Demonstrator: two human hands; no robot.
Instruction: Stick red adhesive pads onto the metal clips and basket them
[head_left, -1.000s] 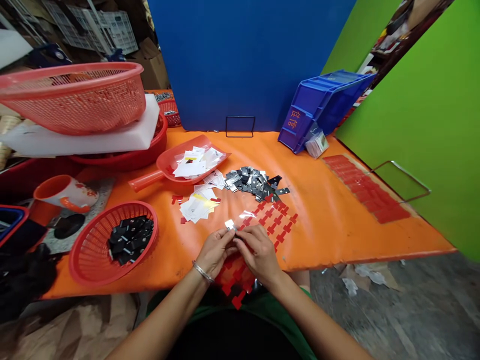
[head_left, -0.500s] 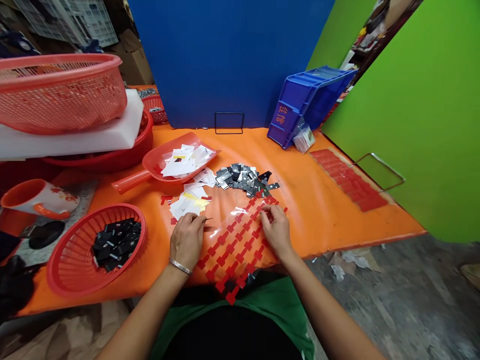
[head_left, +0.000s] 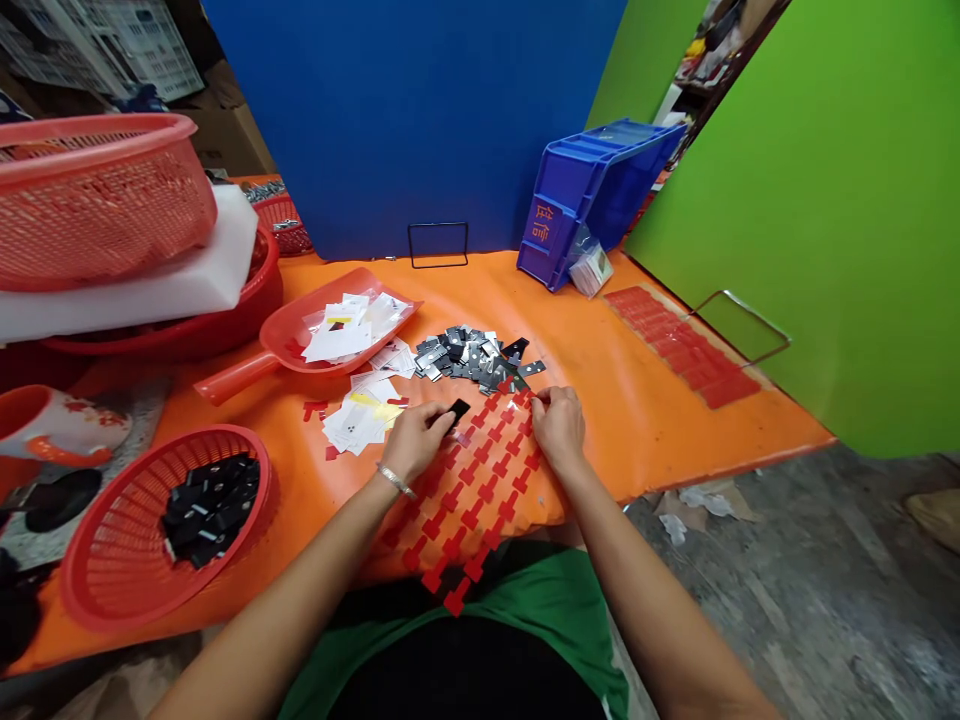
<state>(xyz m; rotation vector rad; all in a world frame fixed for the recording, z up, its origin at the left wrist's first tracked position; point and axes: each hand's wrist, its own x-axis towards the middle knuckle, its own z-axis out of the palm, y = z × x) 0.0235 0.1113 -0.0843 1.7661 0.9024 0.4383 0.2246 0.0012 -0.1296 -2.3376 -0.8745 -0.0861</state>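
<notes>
Since half a second ago, left hand (head_left: 417, 440) has lifted a black piece (head_left: 458, 409), pinched in its fingertips above the sticker sheet (head_left: 480, 485). Right hand (head_left: 556, 425) pinches the sheet's far edge; slack there could misplace the piece.

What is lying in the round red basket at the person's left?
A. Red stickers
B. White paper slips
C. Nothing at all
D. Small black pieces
D: the round red basket near the table's front left edge holds a heap of small black pieces, while the white slips lie in the scoop farther back.
</notes>
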